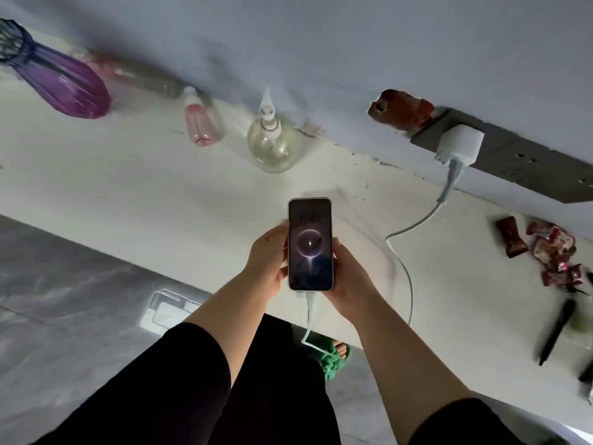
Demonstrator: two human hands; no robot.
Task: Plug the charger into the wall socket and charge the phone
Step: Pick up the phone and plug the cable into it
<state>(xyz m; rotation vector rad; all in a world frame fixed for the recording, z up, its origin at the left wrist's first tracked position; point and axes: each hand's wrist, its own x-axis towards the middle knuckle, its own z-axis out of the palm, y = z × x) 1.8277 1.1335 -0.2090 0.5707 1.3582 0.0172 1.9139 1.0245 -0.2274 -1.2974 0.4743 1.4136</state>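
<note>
Phone (310, 244) held upright-facing over the bench (160, 175) edge, screen up, between both hands. Left hand (268, 256) cups the left edge, fingers wrapped behind; right hand (348, 277) cups the right edge and lower corner, thumb along the side. Both curled round the phone, neither spread flat.

Screen lit: ring with a lightning mark, so charging looks under way.

Cable (405, 252) plugged into the phone's bottom end, just below the hands; it droops toward the floor, loops up past the right hand, runs ahead and right to the charger (460, 144). Charger seated in the wall socket (500, 155), well ahead of the right hand.

Handling, as judged: phone light, rigid, smooth-sided, glass front, so slippery and breakable if dropped. Best held by the long edges, as here. Cable soft, limp, with slack; a tug would load the connector. Set down flat, screen up, ahead of the hands.

Spray bottle (272, 142) ahead, clear of the path.
</note>
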